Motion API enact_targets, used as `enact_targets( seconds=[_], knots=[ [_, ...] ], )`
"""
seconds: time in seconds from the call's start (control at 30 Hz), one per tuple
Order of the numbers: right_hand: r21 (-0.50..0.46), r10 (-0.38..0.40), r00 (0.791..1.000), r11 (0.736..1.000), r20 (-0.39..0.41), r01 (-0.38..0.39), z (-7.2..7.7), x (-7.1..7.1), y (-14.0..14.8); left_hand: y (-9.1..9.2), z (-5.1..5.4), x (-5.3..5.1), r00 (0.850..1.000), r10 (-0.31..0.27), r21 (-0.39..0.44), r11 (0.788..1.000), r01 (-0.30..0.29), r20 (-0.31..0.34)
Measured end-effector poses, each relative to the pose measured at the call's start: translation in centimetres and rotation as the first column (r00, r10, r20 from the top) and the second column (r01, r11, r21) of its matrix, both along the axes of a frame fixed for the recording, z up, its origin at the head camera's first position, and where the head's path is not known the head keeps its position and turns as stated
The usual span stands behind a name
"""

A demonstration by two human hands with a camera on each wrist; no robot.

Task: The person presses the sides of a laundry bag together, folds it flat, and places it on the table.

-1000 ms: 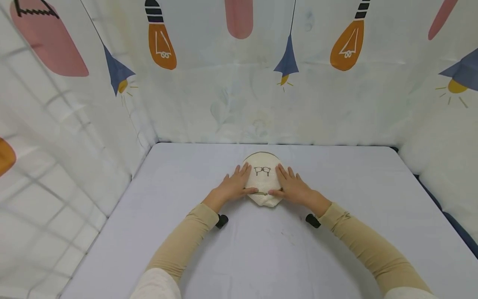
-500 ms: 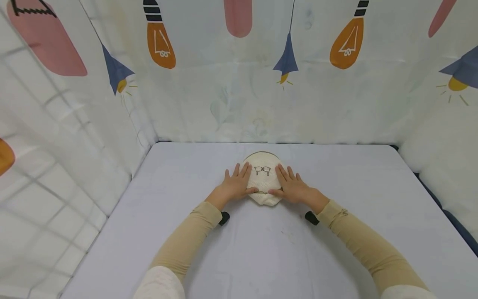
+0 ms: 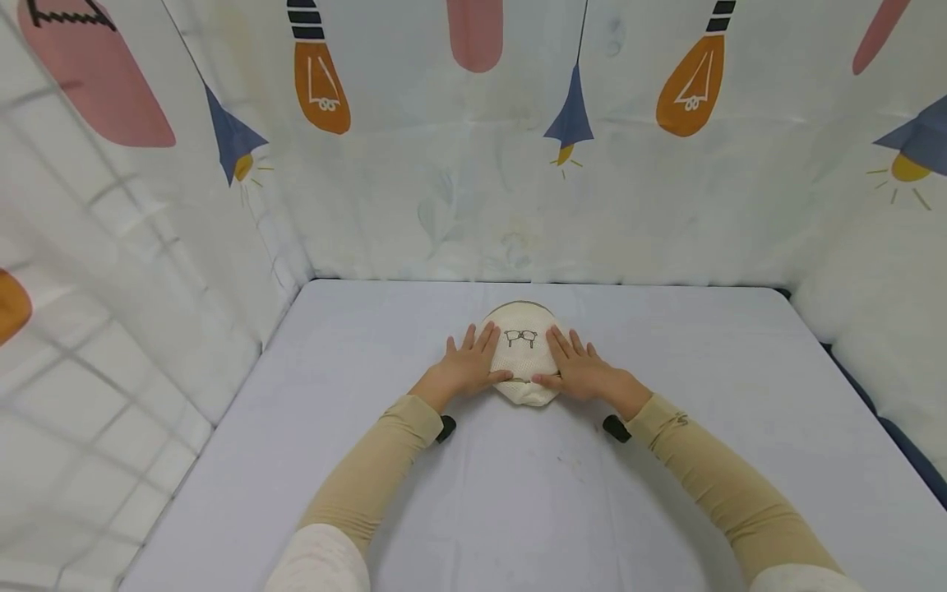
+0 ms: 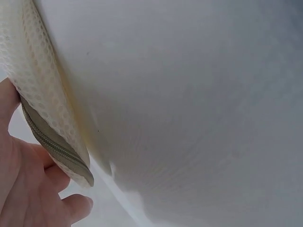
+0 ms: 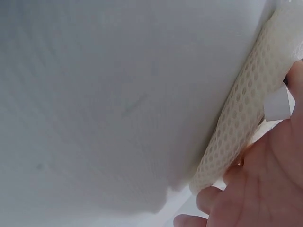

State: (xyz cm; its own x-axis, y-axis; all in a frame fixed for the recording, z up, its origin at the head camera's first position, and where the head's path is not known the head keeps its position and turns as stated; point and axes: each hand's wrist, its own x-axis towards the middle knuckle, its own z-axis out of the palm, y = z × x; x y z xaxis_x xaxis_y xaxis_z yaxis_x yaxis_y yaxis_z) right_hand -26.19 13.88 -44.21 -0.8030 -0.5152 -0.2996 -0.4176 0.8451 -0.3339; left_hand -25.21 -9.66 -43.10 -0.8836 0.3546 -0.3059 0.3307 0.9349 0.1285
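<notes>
A cream mesh laundry bag (image 3: pixel 523 362) with a printed pair of glasses lies near the far side of the table. My left hand (image 3: pixel 464 367) rests on its left side, fingers straight and spread, thumb along the near part. On the right side my right hand (image 3: pixel 584 372) lies the same way, palm down. In the left wrist view an olive zipper (image 4: pixel 54 142) runs along the bag's edge beside the fingers. A small white tag (image 5: pixel 277 105) sticks out by my right hand in the right wrist view. Parts of the bag are hidden under both hands.
A white-covered table (image 3: pixel 533 510) spreads around the bag. Behind it stands a curtain (image 3: pixel 459 205) printed with lamps and bulbs, and more sheeting hangs at both sides. Black wrist-camera mounts (image 3: pixel 617 428) show under the forearms.
Both hands stay on the bag with little visible movement. The left forearm has shifted slightly to the right, and the bag's near edge looks slightly drawn in.
</notes>
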Motion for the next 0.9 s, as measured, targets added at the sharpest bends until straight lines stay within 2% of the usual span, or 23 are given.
enact_targets(
  seconds=[0.2,0.37,0.6,0.73,0.9],
  knots=[
    [-0.001,-0.001,1.0,1.0,0.012,0.001,0.2,0.0,0.2,0.0,-0.2,-0.3,1.0,0.009,0.011,1.0,-0.009,0.015],
    [-0.028,0.003,1.0,1.0,0.016,-0.003,0.2,-0.1,0.3,-0.3,0.0,-0.3,1.0,-0.007,0.031,1.0,0.007,-0.002],
    [-0.064,0.02,1.0,0.998,-0.004,-0.02,0.7,0.0,0.3,-0.9,0.4,-0.3,0.999,-0.031,0.102,0.994,0.034,-0.031],
    [-0.073,0.024,0.999,0.997,-0.022,-0.026,1.0,0.1,0.2,-1.1,0.4,-0.2,0.999,-0.036,0.112,0.993,0.038,-0.017],
    [-0.07,0.041,0.995,0.996,-0.086,-0.047,0.7,0.0,0.1,-1.0,0.4,0.0,1.0,-0.03,0.121,0.992,0.029,0.006]
  ],
)
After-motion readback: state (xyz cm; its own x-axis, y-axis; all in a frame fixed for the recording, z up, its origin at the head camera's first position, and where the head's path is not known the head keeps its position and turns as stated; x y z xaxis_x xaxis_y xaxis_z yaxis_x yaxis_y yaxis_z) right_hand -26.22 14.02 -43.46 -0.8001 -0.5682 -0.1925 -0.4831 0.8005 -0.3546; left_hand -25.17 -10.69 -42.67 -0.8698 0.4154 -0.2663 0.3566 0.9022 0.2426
